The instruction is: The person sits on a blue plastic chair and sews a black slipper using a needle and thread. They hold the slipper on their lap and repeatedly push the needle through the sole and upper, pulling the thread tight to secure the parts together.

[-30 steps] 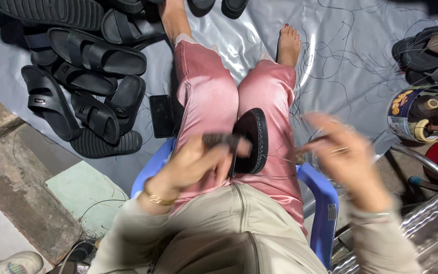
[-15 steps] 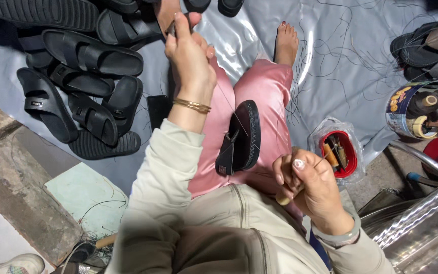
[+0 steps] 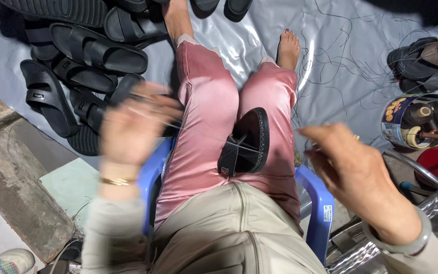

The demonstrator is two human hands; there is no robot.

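Observation:
A black sandal (image 3: 247, 142) stands on its edge between my knees, resting on my pink trousers (image 3: 206, 116). A thin thread runs taut from the sandal out to both sides. My left hand (image 3: 135, 124), blurred by motion, is raised at the left and pinches one end of the thread. My right hand (image 3: 351, 170) is pulled out to the right with its fingers closed on the other end. I sit on a blue plastic chair (image 3: 320, 213).
A heap of black sandals (image 3: 84, 66) lies at the upper left on a grey plastic sheet (image 3: 340, 61) strewn with thread scraps. Two more sandals (image 3: 424, 61) lie at the right above a round tin (image 3: 414, 122) of tools. A concrete ledge (image 3: 11, 182) borders the left.
My left hand has come down from high above the knee to the left side. My right hand has moved outward to the right, and the thread is now stretched between them.

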